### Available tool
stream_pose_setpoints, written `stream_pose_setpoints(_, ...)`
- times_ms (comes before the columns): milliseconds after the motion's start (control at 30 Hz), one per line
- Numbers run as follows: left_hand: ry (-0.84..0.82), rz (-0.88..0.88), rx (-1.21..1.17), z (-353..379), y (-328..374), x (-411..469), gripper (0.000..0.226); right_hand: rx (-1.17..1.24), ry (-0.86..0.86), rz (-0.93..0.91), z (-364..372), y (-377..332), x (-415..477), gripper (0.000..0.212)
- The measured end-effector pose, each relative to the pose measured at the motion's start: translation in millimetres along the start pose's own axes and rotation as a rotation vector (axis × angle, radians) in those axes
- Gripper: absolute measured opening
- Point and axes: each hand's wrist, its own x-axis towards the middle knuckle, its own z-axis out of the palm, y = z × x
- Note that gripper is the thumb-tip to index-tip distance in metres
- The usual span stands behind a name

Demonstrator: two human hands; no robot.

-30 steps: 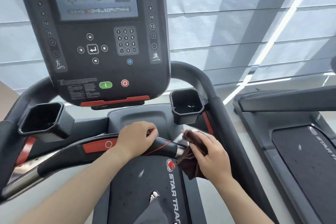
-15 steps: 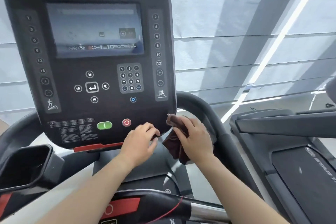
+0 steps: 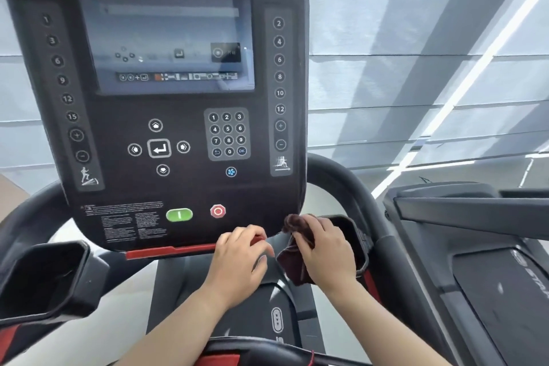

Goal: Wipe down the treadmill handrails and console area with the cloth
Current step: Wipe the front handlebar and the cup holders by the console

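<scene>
The black Star Trac console (image 3: 166,104) fills the upper left, with a screen, keypad, green and red buttons. My right hand (image 3: 326,249) grips a dark maroon cloth (image 3: 294,264) bunched against the console's lower right corner. My left hand (image 3: 240,258) rests with curled fingers at the red strip (image 3: 166,252) under the console's bottom edge, beside the cloth. A curved black handrail (image 3: 350,184) arcs behind the right hand. The front crossbar (image 3: 267,350) runs along the bottom edge.
Black cup holders sit at the left (image 3: 44,273) and right (image 3: 356,235) of the console. A second treadmill (image 3: 475,246) stands close on the right. Grey window blinds (image 3: 416,68) lie beyond.
Both hands rose from the front crossbar to the console's lower right corner, carrying the cloth. The view tilted upward, so the whole console now shows.
</scene>
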Motion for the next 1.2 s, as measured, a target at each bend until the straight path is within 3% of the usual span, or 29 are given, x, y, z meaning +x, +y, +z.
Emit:
stream_pose_setpoints(233,0.004,0.027,-0.062,-5.0,-0.1,2.3,0.014,0.041,-0.123,-0.094,-30.1,15.4,-18.7,0.032)
stream_pose_setpoints(400,0.190,0.134,-0.034,-24.9,7.3,34.4,0.015,0.079,0.124,-0.028,-51.0,21.5,33.3,0.033)
stream_pose_setpoints(500,0.257,0.234,0.074,-29.5,12.9,62.0,0.023,-0.012,0.068,0.012,-42.0,15.9,57.2,0.033)
stream_pose_setpoints(600,0.204,0.300,0.240,-23.7,9.4,77.7,0.040,-0.183,0.004,0.007,-25.6,21.2,58.4,0.036)
stream_pose_setpoints(733,0.184,0.350,0.402,-13.4,-0.6,80.2,0.053,-0.212,0.025,-0.015,-26.2,44.5,48.9,0.037)
stream_pose_setpoints(867,0.222,0.345,0.433,-11.0,0.6,82.2,0.055,-0.198,0.085,0.039,-21.9,41.6,45.4,0.034)
stream_pose_setpoints(1067,0.226,0.341,0.440,-13.0,1.3,82.0,0.055,-0.213,0.055,-0.069,-15.6,22.6,41.2,0.034)
stream_pose_setpoints(1200,0.221,0.341,0.445,-14.1,2.2,82.1,0.055,-0.095,0.052,0.072,-42.2,48.9,48.6,0.036)
